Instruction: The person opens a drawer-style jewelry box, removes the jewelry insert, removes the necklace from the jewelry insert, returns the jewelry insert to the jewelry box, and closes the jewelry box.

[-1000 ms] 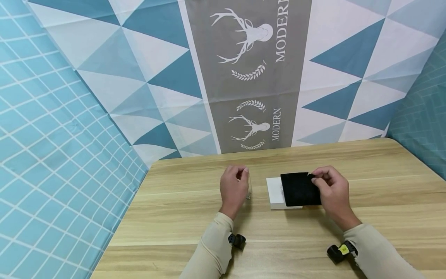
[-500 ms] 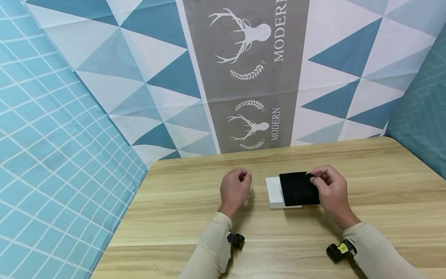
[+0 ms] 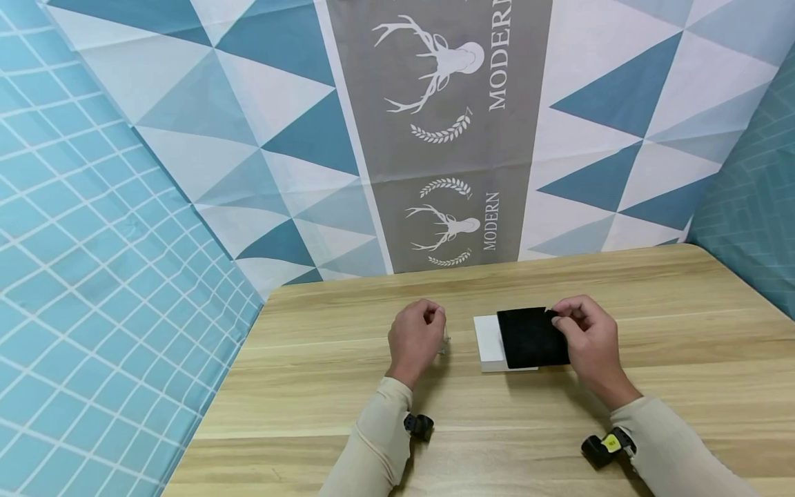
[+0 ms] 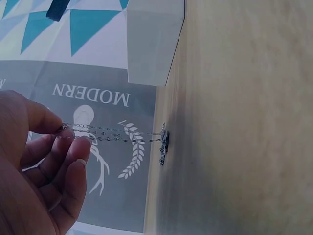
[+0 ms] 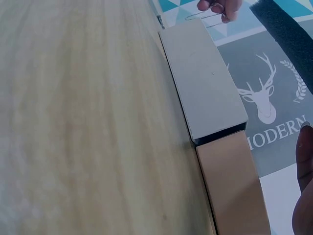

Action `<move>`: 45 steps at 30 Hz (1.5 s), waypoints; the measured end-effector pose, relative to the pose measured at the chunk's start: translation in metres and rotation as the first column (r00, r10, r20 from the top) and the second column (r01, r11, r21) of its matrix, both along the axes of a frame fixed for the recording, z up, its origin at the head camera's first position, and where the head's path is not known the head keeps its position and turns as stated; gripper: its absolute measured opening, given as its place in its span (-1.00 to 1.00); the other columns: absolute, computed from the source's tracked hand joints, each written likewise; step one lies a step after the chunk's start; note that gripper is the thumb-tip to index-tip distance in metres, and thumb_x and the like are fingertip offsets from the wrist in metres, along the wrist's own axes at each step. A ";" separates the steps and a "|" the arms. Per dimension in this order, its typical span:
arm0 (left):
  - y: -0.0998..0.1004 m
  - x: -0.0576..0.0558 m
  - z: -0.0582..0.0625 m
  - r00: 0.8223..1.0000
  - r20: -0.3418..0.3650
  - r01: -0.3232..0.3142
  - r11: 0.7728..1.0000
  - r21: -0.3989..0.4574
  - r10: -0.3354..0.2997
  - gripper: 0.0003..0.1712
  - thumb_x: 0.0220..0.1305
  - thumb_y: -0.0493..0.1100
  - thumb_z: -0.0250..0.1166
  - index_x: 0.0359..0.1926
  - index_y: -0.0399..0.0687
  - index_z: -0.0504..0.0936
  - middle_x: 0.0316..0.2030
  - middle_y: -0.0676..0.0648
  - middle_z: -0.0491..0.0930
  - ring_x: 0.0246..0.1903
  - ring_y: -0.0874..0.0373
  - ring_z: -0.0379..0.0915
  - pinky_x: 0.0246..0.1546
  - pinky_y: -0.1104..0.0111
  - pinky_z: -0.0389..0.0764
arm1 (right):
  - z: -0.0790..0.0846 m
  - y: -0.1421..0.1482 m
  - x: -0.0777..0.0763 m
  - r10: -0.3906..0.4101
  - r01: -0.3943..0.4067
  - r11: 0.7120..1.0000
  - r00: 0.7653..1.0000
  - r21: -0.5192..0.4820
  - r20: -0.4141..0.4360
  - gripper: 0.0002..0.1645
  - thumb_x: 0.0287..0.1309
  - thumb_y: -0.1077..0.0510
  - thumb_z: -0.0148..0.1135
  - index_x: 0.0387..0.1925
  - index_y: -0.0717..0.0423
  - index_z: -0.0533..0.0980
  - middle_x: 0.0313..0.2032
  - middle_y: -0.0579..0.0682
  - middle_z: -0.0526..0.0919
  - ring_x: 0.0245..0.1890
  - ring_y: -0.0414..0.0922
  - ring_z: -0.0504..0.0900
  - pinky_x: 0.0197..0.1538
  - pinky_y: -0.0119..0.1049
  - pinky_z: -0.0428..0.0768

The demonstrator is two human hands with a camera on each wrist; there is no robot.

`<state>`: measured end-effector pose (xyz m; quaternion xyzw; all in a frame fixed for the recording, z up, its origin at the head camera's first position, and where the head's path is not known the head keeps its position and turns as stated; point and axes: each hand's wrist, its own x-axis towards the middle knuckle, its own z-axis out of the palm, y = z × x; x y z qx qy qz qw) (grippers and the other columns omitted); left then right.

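My left hand point(image 3: 417, 342) pinches a thin silver chain point(image 4: 105, 133) between thumb and fingertips. The strands hang down to a small heap point(image 4: 164, 147) at the table surface. To the right, my right hand point(image 3: 593, 342) holds a flat black square pad point(image 3: 534, 338) by its right side, with a small notch at the top edge. In the head view this pad overlaps a white box point(image 3: 491, 338); in the right wrist view it appears as a dark strip point(image 5: 288, 41). Only part of the right hand shows there, at the right edge.
A tan box-shaped piece point(image 5: 232, 186) sits end to end with the white box in the right wrist view. Both stand on a wood-grain table point(image 3: 298, 407). A patterned backdrop point(image 3: 447, 172) rises behind the table's far edge, with a blue tiled sheet point(image 3: 112, 290) on the left.
My left hand shifts slightly right, then back left, still pinching the chain. My right hand and the black pad move only a touch to the left over the white box.
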<state>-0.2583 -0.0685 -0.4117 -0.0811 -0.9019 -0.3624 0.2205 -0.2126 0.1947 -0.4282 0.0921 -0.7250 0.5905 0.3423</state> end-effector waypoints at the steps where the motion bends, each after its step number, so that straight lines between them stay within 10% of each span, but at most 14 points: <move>1: 0.000 0.000 0.000 1.000 0.000 -0.003 1.000 -0.001 0.003 -0.84 0.32 -0.11 0.25 -0.42 0.14 0.68 -0.53 0.21 0.52 -0.52 0.29 0.42 -0.50 0.32 0.42 | 0.000 0.000 0.000 0.001 -0.001 1.000 1.000 -0.001 0.001 -0.79 0.10 0.58 0.15 -0.28 0.34 0.58 -0.45 -0.09 0.60 -0.50 -0.23 0.49 -0.37 -0.49 0.42; 45: -0.002 0.001 -0.003 0.996 0.061 -0.056 0.986 -0.155 0.066 -0.78 0.34 -0.08 0.21 -0.36 0.07 0.76 -0.42 0.15 0.51 -0.50 0.22 0.46 -0.54 0.26 0.44 | 0.001 0.000 0.001 0.011 -0.011 1.000 1.000 -0.005 0.006 -0.79 0.12 0.59 0.14 -0.27 0.35 0.57 -0.44 -0.08 0.59 -0.49 -0.22 0.50 -0.36 -0.50 0.44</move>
